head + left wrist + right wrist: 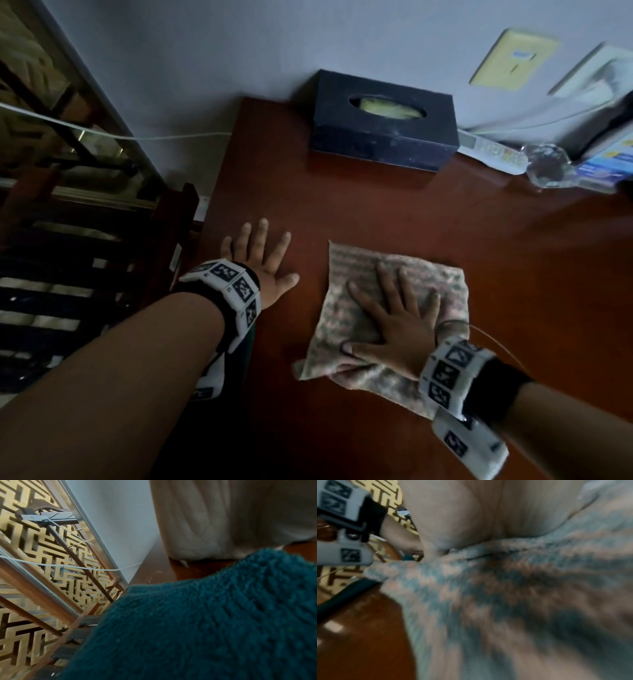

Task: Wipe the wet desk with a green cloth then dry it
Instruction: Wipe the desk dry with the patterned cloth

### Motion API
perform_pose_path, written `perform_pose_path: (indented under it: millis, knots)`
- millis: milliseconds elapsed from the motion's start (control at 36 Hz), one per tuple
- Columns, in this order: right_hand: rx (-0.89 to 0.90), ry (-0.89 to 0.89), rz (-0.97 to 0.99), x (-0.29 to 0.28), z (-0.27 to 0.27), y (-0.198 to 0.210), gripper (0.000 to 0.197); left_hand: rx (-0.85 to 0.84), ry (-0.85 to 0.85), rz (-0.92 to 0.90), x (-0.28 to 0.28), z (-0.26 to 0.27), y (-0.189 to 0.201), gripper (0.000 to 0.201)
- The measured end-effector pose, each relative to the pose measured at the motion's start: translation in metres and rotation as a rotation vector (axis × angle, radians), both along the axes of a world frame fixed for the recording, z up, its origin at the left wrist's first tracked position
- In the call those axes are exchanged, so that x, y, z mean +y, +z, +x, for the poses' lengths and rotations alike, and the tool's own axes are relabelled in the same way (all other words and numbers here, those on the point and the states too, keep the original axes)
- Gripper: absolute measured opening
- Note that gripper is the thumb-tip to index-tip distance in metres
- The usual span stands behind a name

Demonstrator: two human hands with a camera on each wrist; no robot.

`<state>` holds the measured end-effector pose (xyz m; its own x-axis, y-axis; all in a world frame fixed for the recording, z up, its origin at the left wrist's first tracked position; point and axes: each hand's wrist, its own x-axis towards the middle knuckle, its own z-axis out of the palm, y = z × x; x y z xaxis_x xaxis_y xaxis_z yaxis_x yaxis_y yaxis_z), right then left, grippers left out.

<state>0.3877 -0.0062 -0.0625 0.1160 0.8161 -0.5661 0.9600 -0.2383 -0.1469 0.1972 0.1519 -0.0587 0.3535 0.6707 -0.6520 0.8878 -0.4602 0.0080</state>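
On the red-brown desk [342,212] lies a pale patterned cloth [349,308], partly folded. My right hand [394,318] presses flat on it with fingers spread; the right wrist view shows the palm [488,513] on the blurred patterned cloth [505,601]. My left hand [263,260] rests flat on the bare desk near its left edge, fingers straight and apart, a short way left of the patterned cloth. A fluffy teal-green cloth [205,628] fills the lower left wrist view, just under the wrist and behind the palm [223,520]. In the head view only a dark sliver of it [249,346] shows under the wrist.
A black tissue box [383,126] stands at the back against the wall. Right of it are a white handset [493,150], a clear glass object [548,168] and a blue booklet [606,161]. Dark wooden slats [102,274] and a white cable [137,137] lie beyond the desk's left edge.
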Motion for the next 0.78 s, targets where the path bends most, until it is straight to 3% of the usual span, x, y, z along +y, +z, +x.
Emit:
perform_pose_path:
  millis: [83,250,361,417,583,778]
  knots:
    - [0.003,-0.074,-0.039,0.026,0.012,0.000,0.089,0.004,0.000,0.013,-0.001,0.000,-0.001,0.073]
    - [-0.019,-0.200,0.072,0.104,0.058,-0.015,0.082,0.006,0.006,0.002,0.001,0.001,-0.001,0.072]
    - [-0.043,-0.226,0.077,0.150,0.096,-0.025,0.106,0.024,-0.009,-0.034,0.004,0.000,-0.001,0.071]
    - [-0.053,-0.270,0.056,0.156,0.099,-0.020,0.100,0.025,-0.016,-0.035,0.004,-0.001,-0.001,0.071]
    - [-0.065,-0.231,0.071,0.136,0.069,-0.031,0.107,0.008,-0.019,-0.026,0.004,-0.002,-0.002,0.072]
    - [-0.046,-0.130,0.110,0.041,-0.028,-0.009,0.094,0.018,-0.008,0.018,0.001,0.001,0.000,0.072]
